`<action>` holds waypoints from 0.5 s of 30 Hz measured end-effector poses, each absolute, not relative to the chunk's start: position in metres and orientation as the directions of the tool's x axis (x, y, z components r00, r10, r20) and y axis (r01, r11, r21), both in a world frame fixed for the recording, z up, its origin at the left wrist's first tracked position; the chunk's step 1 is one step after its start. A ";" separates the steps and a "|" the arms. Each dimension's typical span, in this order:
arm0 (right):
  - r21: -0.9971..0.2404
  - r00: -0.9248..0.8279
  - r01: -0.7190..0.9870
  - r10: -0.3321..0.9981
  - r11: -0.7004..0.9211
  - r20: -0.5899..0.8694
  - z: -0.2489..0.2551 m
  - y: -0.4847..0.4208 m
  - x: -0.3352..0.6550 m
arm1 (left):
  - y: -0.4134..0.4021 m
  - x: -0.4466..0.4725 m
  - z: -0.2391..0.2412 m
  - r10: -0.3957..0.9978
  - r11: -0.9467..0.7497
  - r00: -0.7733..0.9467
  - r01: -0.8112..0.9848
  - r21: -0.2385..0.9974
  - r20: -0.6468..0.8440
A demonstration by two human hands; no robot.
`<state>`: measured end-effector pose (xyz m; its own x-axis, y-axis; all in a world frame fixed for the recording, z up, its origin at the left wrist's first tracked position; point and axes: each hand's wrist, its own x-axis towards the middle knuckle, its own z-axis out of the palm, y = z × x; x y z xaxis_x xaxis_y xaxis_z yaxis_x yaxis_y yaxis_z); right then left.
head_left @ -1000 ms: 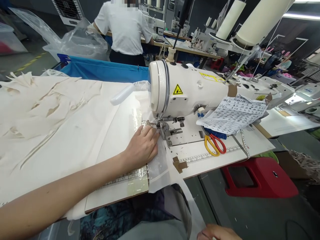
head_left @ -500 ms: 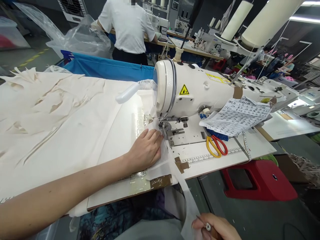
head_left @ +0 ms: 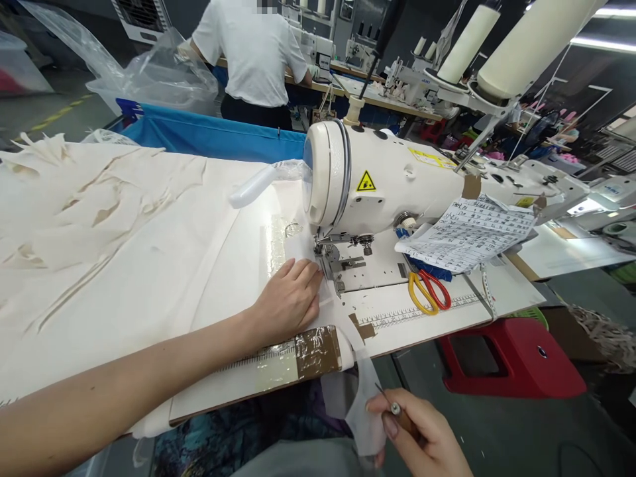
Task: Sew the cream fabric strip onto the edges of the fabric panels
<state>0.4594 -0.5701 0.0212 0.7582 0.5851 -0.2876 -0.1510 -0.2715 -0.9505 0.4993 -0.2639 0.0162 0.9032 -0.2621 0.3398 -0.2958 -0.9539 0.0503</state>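
My left hand (head_left: 289, 299) lies flat, fingers together, pressing a thin white fabric strip (head_left: 365, 391) onto the table just left of the presser foot (head_left: 330, 255) of a white sewing machine (head_left: 392, 185). The strip runs from under the foot, off the front edge, and hangs down. My right hand (head_left: 422, 440), low at the front edge, pinches the strip's hanging end together with a small wooden-handled pointed tool (head_left: 397, 414). Cream cloth (head_left: 109, 232) covers the table to the left.
Red and yellow scissors (head_left: 430, 291) lie right of the needle plate beside a handwritten sheet (head_left: 472, 232). Thread cones (head_left: 521, 46) stand above the machine. A red stool (head_left: 511, 358) sits below right. A person in a white shirt (head_left: 253, 56) works behind a blue bin (head_left: 213, 136).
My right hand has risen into view, gripping the tool and the strip's end. The strip has slid back, uncovering brown tape on the table edge. My left hand stays pressed beside the foot.
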 end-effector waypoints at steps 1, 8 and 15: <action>-0.954 0.745 -0.129 0.608 -0.272 -0.274 0.020 -0.569 0.462 | -0.264 0.499 0.016 -0.264 -0.953 0.902 -0.298 0.050 0.341; -0.971 0.767 -0.019 0.619 -0.240 -0.168 0.012 -0.553 0.475 | -0.265 0.498 0.017 -0.269 -0.953 0.898 -0.301 0.039 0.347; -0.962 0.759 0.023 0.631 -0.272 -0.160 0.018 -0.531 0.484 | -0.265 0.499 0.017 -0.257 -0.955 0.903 -0.292 0.051 0.344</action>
